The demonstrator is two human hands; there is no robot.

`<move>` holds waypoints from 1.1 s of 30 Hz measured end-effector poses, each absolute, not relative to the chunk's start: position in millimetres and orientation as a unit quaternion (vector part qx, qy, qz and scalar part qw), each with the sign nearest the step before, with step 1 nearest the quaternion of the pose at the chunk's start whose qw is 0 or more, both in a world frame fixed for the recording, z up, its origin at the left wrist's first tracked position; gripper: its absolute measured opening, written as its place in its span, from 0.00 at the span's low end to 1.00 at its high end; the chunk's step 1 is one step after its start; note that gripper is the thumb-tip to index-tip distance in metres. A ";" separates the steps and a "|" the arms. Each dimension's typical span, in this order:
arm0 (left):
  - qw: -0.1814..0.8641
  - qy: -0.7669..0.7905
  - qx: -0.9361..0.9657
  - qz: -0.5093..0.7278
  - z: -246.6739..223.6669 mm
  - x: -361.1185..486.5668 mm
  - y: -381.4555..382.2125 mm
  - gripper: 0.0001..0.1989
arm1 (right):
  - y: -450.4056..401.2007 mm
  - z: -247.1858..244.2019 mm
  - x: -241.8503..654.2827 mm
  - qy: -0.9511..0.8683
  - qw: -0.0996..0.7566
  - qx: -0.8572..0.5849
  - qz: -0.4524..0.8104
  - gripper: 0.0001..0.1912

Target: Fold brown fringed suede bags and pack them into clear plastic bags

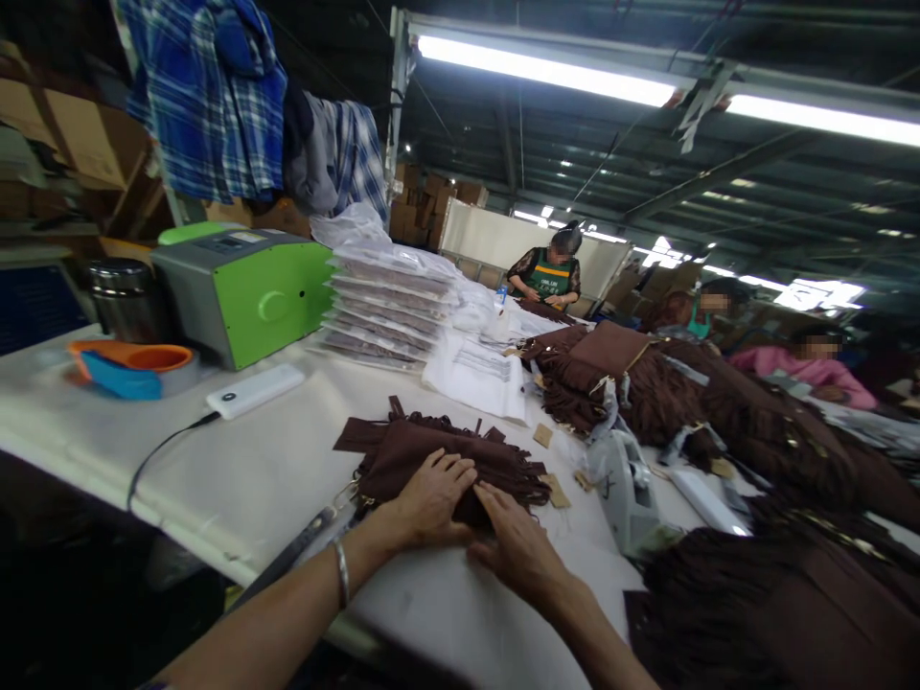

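A dark brown fringed bag lies flat on the white table in front of me. Resting on its near side is my left hand, fingers stretched out over the bag. My right hand lies beside it, fingers extended, fingertips at the bag's near edge. Neither hand grips anything. A strap with a metal chain link shows at the bag's left end, partly behind my left forearm. Brown paper tags lie by the fringe at the right.
A tape dispenser stands to the right, with heaped brown fringed bags behind it. Bagged flat packs are stacked at the back. On the left are a green-grey machine, a power bank and tape rolls. Co-workers sit beyond.
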State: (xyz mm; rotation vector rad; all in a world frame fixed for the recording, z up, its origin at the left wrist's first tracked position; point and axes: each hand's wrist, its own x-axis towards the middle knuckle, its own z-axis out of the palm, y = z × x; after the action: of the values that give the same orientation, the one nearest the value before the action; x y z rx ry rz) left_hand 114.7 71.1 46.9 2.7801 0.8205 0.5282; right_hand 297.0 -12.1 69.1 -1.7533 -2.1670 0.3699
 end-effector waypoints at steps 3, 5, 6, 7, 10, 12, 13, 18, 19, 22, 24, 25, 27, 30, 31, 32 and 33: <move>0.109 0.237 0.954 0.148 50.2 102.3 71.7 0.44 | -5.9 53.3 289.9 -0.736 0.118 -0.657 0.109 0.41; 0.077 0.254 0.954 0.136 46.1 92.1 66.7 0.44 | -3.3 49.3 291.5 -0.734 0.112 -0.665 0.085 0.40; 0.050 0.278 0.948 0.144 42.0 85.8 63.1 0.42 | -3.4 48.2 292.0 -0.739 0.112 -0.661 0.068 0.39; 0.021 0.305 0.939 0.156 37.0 78.2 59.3 0.39 | -4.2 47.1 292.0 -0.743 0.112 -0.658 0.047 0.39; -0.046 0.365 0.910 0.191 21.0 47.9 50.8 0.29 | -7.3 43.3 289.8 -0.756 0.105 -0.645 -0.029 0.35; -0.071 0.394 0.894 0.202 14.8 24.9 50.3 0.27 | -6.3 42.5 288.7 -0.759 0.090 -0.641 -0.064 0.32; -0.078 0.411 0.885 0.206 14.2 14.5 51.9 0.27 | -4.3 44.3 288.6 -0.762 0.082 -0.638 -0.074 0.31; -0.022 0.504 0.847 0.165 51.6 -15.7 78.8 0.24 | 23.7 98.5 290.8 -0.783 0.012 -0.618 -0.068 0.17; 0.009 0.515 0.842 0.160 67.8 -18.9 87.1 0.22 | 32.8 120.2 291.8 -0.783 0.003 -0.618 -0.068 0.13; 0.086 0.501 0.838 0.196 123.4 -26.8 111.6 0.15 | 63.6 198.4 295.8 -0.772 0.008 -0.629 -0.090 0.08; 0.157 0.459 0.853 0.194 154.6 -29.5 123.0 0.13 | 82.2 249.4 297.8 -0.772 -0.002 -0.627 -0.103 0.12; 0.202 0.432 0.859 0.185 165.3 -29.4 126.4 0.12 | 89.5 270.8 298.3 -0.779 -0.026 -0.621 -0.089 0.12; 0.284 0.379 0.862 0.183 174.6 -26.3 129.8 0.12 | 99.0 302.0 298.3 -0.787 -0.065 -0.609 -0.076 0.12; 0.325 0.347 0.859 0.189 166.2 -17.4 131.7 0.10 | 103.3 319.5 299.0 -0.787 -0.098 -0.603 -0.081 0.12; 0.322 0.347 0.860 0.188 161.6 -14.4 133.3 0.10 | 103.4 319.8 300.1 -0.787 -0.107 -0.603 -0.077 0.12; 0.317 0.350 0.861 0.187 158.2 -11.8 135.9 0.09 | 103.5 318.8 301.9 -0.786 -0.115 -0.603 -0.068 0.11; 0.311 0.352 0.862 0.191 156.7 -9.6 139.6 0.09 | 103.8 317.2 304.3 -0.785 -0.119 -0.605 -0.060 0.10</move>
State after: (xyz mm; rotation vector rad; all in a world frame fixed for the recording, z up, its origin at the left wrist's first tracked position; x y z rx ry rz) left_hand -9.6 139.6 156.7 2.2764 0.9288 0.5042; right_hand 304.3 103.8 317.2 -2.0602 -2.6714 -0.2043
